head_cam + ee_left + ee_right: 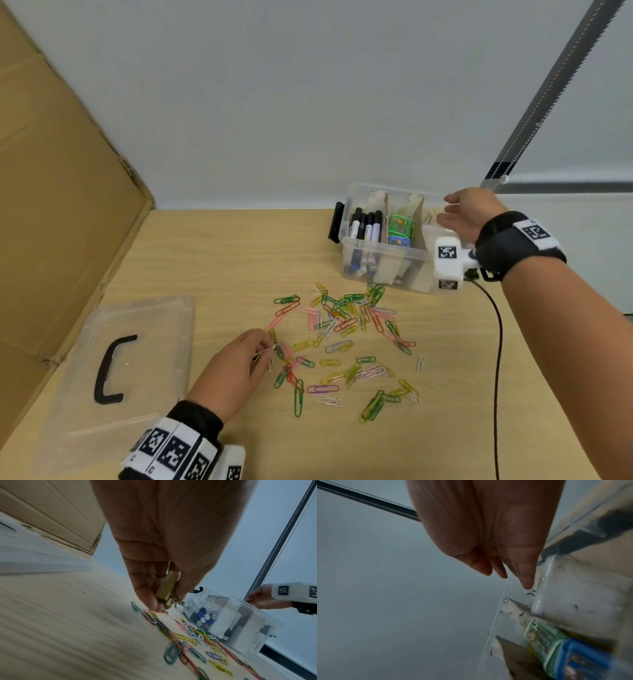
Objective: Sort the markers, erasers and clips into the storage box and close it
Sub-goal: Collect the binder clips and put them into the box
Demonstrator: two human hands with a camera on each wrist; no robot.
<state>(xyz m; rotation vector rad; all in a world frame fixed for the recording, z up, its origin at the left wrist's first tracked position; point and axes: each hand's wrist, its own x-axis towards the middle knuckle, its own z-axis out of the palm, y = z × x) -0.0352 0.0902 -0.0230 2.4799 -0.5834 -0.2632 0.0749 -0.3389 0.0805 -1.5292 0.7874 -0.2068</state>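
A clear storage box stands open at the back right of the table. Its left compartment holds black-capped markers, its middle one green and blue erasers. Many coloured paper clips lie scattered in front of it. My left hand is at the pile's left edge and pinches several clips; in the left wrist view a gold-coloured clip and silver ones show between its fingers. My right hand hovers over the box's right compartment, fingers relaxed and holding nothing, as my right hand also shows by the box rim.
The clear lid with a black handle lies flat at the front left. A cardboard panel walls the left side. A black cable runs from my right wrist down the table. A grey wall is behind the box.
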